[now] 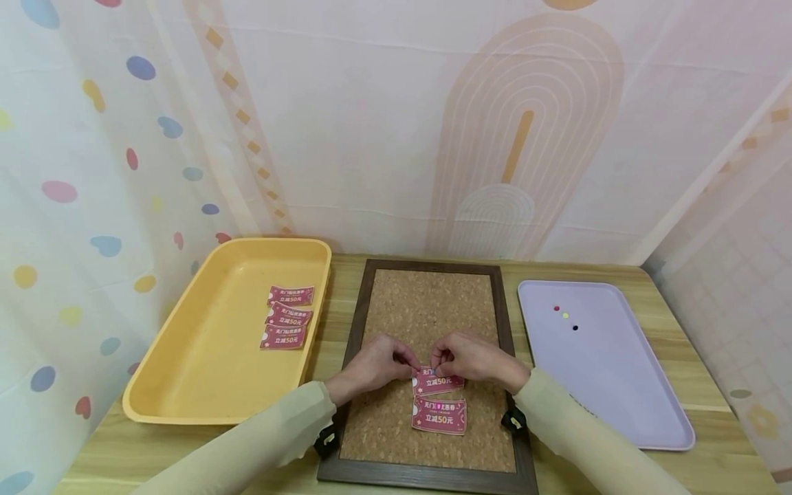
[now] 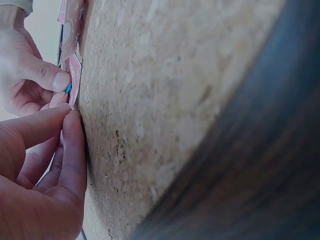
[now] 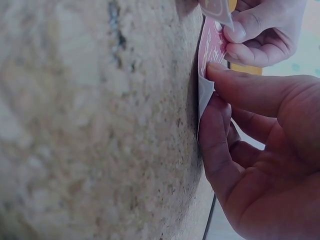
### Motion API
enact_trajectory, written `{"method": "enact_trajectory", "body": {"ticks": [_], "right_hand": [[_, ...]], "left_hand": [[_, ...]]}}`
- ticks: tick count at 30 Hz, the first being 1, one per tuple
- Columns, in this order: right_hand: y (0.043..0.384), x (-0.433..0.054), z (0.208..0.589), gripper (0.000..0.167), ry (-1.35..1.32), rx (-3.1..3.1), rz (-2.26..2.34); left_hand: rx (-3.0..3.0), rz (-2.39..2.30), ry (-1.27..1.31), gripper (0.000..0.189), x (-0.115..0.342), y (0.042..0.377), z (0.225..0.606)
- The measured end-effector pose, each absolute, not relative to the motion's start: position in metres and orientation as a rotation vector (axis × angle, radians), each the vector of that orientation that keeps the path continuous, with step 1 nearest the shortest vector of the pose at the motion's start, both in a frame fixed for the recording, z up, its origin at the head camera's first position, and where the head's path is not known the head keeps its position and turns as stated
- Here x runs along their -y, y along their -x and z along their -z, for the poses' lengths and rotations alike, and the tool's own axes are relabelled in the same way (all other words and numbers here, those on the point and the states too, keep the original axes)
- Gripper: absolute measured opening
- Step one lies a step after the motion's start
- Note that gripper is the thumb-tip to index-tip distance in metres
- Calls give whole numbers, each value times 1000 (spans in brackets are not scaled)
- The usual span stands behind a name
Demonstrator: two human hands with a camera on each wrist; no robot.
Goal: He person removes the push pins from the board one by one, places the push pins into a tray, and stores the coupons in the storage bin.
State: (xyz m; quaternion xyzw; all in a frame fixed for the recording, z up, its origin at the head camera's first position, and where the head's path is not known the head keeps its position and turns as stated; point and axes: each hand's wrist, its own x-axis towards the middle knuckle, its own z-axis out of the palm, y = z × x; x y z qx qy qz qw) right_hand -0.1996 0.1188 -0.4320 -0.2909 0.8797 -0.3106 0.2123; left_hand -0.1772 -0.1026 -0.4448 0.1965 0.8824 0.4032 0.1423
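Two red printed coupons lie one above the other on a cork board (image 1: 433, 309) with a dark wooden frame. On the upper coupon (image 1: 441, 383), my left hand (image 1: 385, 361) pinches the top left corner between thumb and forefinger. My right hand (image 1: 475, 356) is at the same coupon's top edge, pinching a small blue pushpin (image 2: 68, 88) against its face. The right wrist view shows the paper (image 3: 205, 92) bent up at the right fingertips. Below, the lower coupon (image 1: 438, 421) lies flat with a pink pushpin (image 1: 438, 406) near its top middle.
To the left stands a yellow tray (image 1: 185, 405) with three overlapping coupons (image 1: 287, 317) by its right side. On the right, a lilac tray (image 1: 619, 371) holds red, yellow and black pushpins (image 1: 575, 328). A patterned curtain (image 1: 371, 137) hangs behind the wooden table.
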Motion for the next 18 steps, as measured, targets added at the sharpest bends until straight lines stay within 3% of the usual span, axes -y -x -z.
{"method": "enact_trajectory", "body": {"ticks": [18], "right_hand": [[200,-121,431,10,829,-2411,856]], "left_hand": [[-2546,-1170,-561,3,102,177,445]]}}
